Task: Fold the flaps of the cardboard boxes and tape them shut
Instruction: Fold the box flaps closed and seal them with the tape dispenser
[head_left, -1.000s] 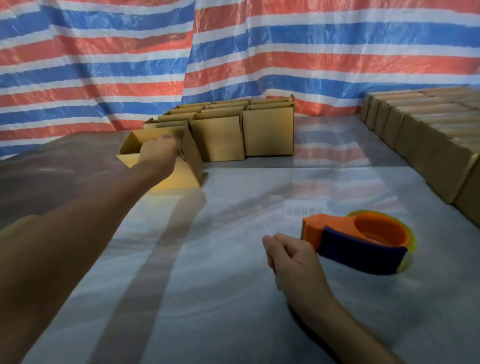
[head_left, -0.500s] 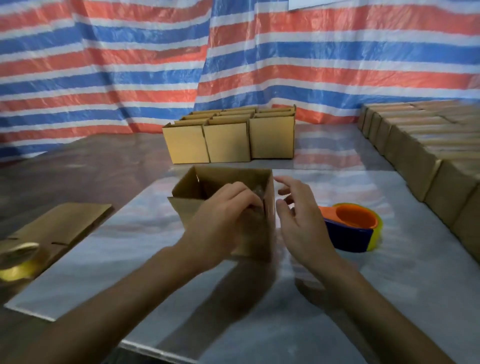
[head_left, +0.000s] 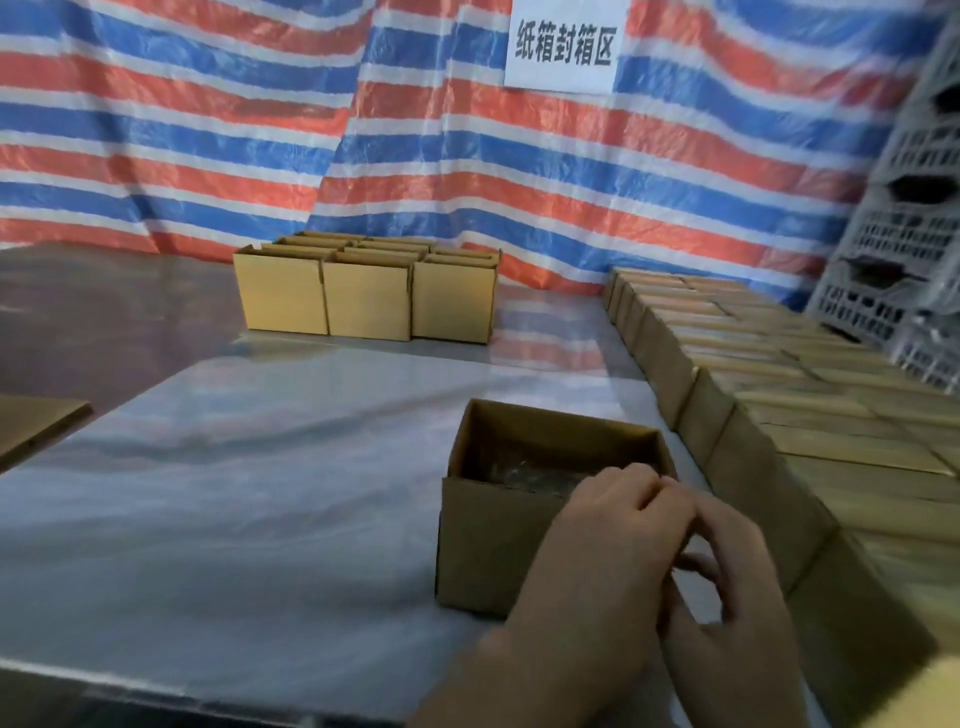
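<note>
Open box (head_left: 488, 540) stands upright near the counter's (head_left: 260, 493) near edge, toward the right, top flaps unfolded. Left hand (head_left: 602, 551) has its fingers curled over the box's near rim. Right hand (head_left: 737, 582) is pressed beside it at the near-right corner, fingers curled; whether it grips cannot be told. Unsealed boxes (head_left: 363, 301) are grouped at the far edge.

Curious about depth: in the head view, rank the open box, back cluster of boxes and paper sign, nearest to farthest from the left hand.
1. open box: touched by the left hand.
2. cluster of boxes: far end of the table.
3. paper sign: high on the tarp behind.
</note>
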